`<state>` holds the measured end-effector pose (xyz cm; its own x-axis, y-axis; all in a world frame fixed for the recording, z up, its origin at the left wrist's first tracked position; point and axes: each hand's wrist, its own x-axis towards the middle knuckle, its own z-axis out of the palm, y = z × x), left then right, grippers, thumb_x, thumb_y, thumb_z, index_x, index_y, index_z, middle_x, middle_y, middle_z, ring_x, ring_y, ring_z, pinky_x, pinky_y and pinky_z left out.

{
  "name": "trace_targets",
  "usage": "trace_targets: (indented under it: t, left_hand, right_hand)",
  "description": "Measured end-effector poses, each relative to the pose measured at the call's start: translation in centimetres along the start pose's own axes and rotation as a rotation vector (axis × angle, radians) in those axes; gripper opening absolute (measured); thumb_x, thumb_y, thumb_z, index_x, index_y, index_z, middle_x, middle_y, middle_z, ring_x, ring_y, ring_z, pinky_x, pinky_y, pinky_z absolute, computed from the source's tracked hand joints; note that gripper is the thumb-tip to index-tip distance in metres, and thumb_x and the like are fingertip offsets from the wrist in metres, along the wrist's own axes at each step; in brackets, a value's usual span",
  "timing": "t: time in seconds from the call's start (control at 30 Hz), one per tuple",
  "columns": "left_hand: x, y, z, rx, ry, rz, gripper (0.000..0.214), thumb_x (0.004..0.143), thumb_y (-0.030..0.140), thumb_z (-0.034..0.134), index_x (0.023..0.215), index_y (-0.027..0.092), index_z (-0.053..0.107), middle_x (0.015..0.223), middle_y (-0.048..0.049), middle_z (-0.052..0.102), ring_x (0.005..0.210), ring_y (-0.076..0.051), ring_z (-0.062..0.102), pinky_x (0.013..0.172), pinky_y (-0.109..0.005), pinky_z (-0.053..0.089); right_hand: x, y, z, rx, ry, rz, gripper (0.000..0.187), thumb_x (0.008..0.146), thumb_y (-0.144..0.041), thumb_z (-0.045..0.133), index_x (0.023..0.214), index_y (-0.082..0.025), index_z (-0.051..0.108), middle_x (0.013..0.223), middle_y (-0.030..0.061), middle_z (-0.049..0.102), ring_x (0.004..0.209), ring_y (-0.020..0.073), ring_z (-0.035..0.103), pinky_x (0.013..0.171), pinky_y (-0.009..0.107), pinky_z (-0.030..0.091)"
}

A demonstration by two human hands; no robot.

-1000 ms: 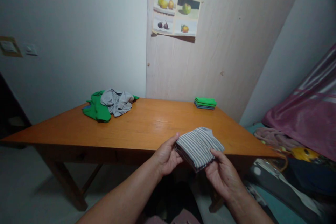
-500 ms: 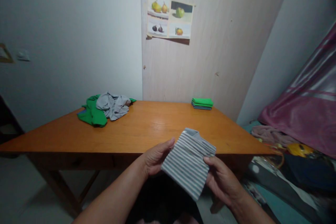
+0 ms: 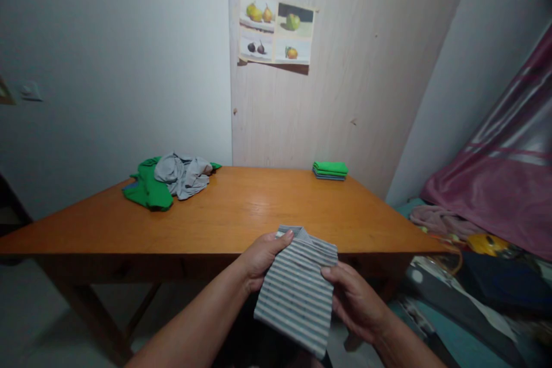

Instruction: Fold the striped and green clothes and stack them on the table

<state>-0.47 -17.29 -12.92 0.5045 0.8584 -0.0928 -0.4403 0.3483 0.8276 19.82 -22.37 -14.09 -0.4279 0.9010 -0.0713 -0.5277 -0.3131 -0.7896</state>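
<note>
A folded grey-and-white striped cloth (image 3: 293, 293) hangs in front of the near edge of the wooden table (image 3: 241, 213). My left hand (image 3: 261, 257) grips its upper left corner, thumb on top. My right hand (image 3: 351, 299) pinches its right edge. Both hands are closed on the cloth, which tilts down toward me below the table's edge.
A loose heap of grey and green clothes (image 3: 170, 181) lies at the table's far left. A small stack of folded green and blue cloths (image 3: 330, 170) sits at the far right by the wall. Pink fabric (image 3: 495, 184) and clutter fill the floor to the right.
The striped cloth has been turned from lying nearly flat at the table's edge to hanging lower and more upright. Both hands have dropped slightly with it.
</note>
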Motion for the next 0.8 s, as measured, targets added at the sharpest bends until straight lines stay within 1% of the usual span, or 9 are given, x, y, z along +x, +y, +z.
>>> trace_targets:
  t: [0.1,0.17,0.27,0.37,0.47,0.57,0.63,0.7,0.8]
  left_hand:
    - [0.5,0.3,0.0,-0.001,0.013,-0.018,0.035,0.083,0.042,0.077,0.096,0.011,0.07,0.093,-0.0152,0.075,0.086,-0.026,0.073,0.088,-0.039,0.055]
    - [1.1,0.5,-0.1,0.003,0.008,-0.045,0.034,0.084,0.042,0.076,0.096,0.01,0.07,0.092,-0.0149,0.075,0.084,-0.025,0.073,0.086,-0.038,0.055]
    - [2.3,0.8,-0.4,0.027,0.001,-0.063,0.035,0.084,0.043,0.074,0.097,0.011,0.07,0.094,-0.0145,0.074,0.085,-0.025,0.072,0.085,-0.037,0.055]
    - [4.2,1.4,-0.9,0.078,0.02,-0.022,0.036,0.085,0.046,0.072,0.098,0.013,0.069,0.094,-0.0123,0.073,0.085,-0.023,0.071,0.082,-0.035,0.055]
    - [6.8,2.1,-2.0,0.171,0.116,0.055,0.033,0.083,0.047,0.073,0.089,0.016,0.062,0.083,-0.0062,0.069,0.073,-0.017,0.067,0.069,-0.028,0.052]
    - [9.7,2.7,-3.5,0.28,0.245,0.195,0.036,0.081,0.048,0.073,0.078,0.02,0.052,0.066,0.0031,0.056,0.054,-0.01,0.052,0.054,-0.021,0.041]
    - [11.6,3.1,-4.8,0.395,0.328,0.327,0.037,0.08,0.05,0.072,0.075,0.02,0.051,0.063,0.0055,0.05,0.051,-0.009,0.046,0.053,-0.021,0.036]
    - [13.4,3.5,-6.1,0.607,0.425,0.442,0.033,0.079,0.048,0.072,0.075,0.02,0.055,0.067,0.0035,0.053,0.059,-0.011,0.049,0.059,-0.023,0.038]
    - [15.7,4.0,-7.9,1.043,0.486,0.482,0.023,0.081,0.041,0.068,0.079,0.019,0.06,0.076,-0.0021,0.061,0.075,-0.018,0.057,0.071,-0.029,0.041]
  right_hand:
    - [-0.2,-0.1,0.3,-0.033,0.005,0.021,0.046,0.076,-0.027,0.08,0.119,-0.016,0.068,0.11,0.0111,0.075,0.103,0.026,0.071,0.097,0.043,0.051]
    - [-0.2,-0.3,0.5,-0.05,-0.008,0.025,0.047,0.076,-0.024,0.08,0.12,-0.016,0.067,0.111,0.0103,0.075,0.104,0.0255,0.07,0.098,0.043,0.051]
    - [0.1,-1.0,0.4,-0.014,-0.017,0.006,0.04,0.078,-0.017,0.074,0.117,-0.016,0.068,0.108,0.0097,0.076,0.105,0.0243,0.07,0.097,0.042,0.053]
    - [0.7,-2.3,-0.2,0.056,0.022,-0.009,0.035,0.078,-0.014,0.072,0.113,-0.016,0.069,0.103,0.0094,0.077,0.101,0.024,0.072,0.095,0.042,0.055]
    - [1.6,-4.3,-1.0,0.124,0.071,-0.02,0.038,0.078,-0.012,0.072,0.116,-0.015,0.067,0.103,0.0098,0.077,0.099,0.0246,0.073,0.095,0.043,0.056]
    - [3.0,-6.7,-2.0,0.185,0.148,-0.071,0.041,0.08,-0.01,0.069,0.121,-0.012,0.064,0.106,0.0114,0.077,0.1,0.0249,0.074,0.096,0.044,0.057]
    - [4.3,-8.3,-2.9,0.213,0.213,-0.133,0.043,0.081,-0.008,0.066,0.123,-0.011,0.063,0.107,0.0114,0.077,0.099,0.0243,0.074,0.094,0.042,0.058]
    - [5.8,-9.8,-4.0,0.227,0.271,-0.203,0.044,0.082,-0.006,0.064,0.125,-0.012,0.062,0.106,0.0105,0.077,0.095,0.0235,0.075,0.089,0.04,0.061]
    - [8.1,-11.7,-5.7,0.224,0.356,-0.291,0.042,0.083,-0.004,0.06,0.125,-0.013,0.061,0.102,0.0091,0.078,0.087,0.0218,0.076,0.08,0.036,0.064]
